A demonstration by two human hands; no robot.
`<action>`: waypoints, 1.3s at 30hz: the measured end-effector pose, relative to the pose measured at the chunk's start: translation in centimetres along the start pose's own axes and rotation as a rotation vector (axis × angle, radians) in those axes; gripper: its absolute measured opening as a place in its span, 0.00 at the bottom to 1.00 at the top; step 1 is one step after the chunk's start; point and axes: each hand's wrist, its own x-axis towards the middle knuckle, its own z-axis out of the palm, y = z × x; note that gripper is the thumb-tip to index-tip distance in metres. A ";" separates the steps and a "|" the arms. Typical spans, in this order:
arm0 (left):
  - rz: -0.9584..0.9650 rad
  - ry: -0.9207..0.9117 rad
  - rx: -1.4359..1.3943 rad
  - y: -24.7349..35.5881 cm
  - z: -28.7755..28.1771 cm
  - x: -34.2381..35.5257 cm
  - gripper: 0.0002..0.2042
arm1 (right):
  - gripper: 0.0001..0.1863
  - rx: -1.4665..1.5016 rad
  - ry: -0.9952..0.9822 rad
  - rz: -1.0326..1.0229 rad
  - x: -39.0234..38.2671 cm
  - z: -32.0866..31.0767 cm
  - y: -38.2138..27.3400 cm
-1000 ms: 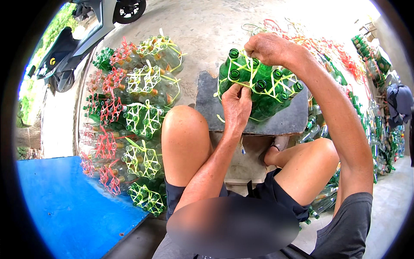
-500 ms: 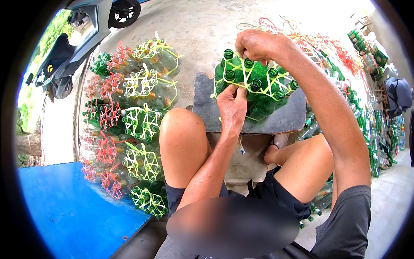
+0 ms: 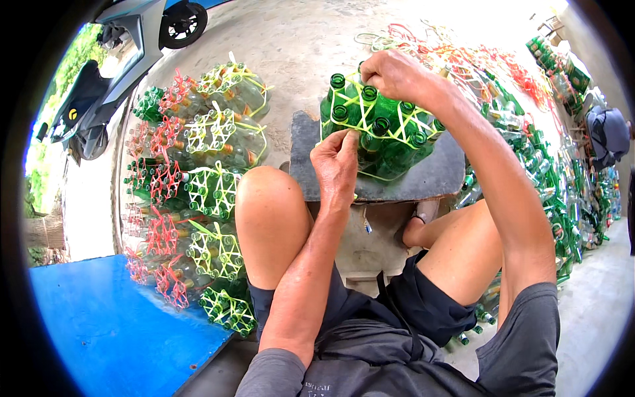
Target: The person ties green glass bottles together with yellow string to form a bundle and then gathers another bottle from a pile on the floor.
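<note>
Green btl bundle [image 3: 381,126], tensioning apparently in hand & next move prob calling for steady two-sided hold, had yellow-green strapping [image 3: 364,118] pinched nearside by L hand [image 3: 335,159], R hand [image 3: 395,74] curled farside, grip unseen, & sat on dark board [image 3: 423,185], w/ strapped btls [image 3: 218,188] to left.

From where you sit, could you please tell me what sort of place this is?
It looks like a bottle yard, perhaps for recycling: strapped green bottles, rows of tied bottle bundles at left, and loose bottles heaped at right.
</note>
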 end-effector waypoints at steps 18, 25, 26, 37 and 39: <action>0.248 0.097 0.427 2.6 -0.1 -0.9 0.18 | 0.20 -0.041 0.150 0.307 -15.2 0.6 -6.1; 0.360 0.065 0.527 3.0 -0.3 -0.3 0.22 | 0.17 -0.029 0.144 0.305 -15.3 0.8 -6.1; 0.369 0.059 0.522 3.1 -0.3 -0.3 0.21 | 0.17 -0.028 0.155 0.289 -15.3 1.2 -5.7; 0.430 0.085 0.598 3.0 -0.5 -1.1 0.20 | 0.12 -0.080 0.119 0.236 -15.5 0.3 -4.8; 0.443 0.085 0.620 2.9 -0.4 -1.5 0.18 | 0.12 -0.106 0.124 0.233 -15.5 0.2 -4.4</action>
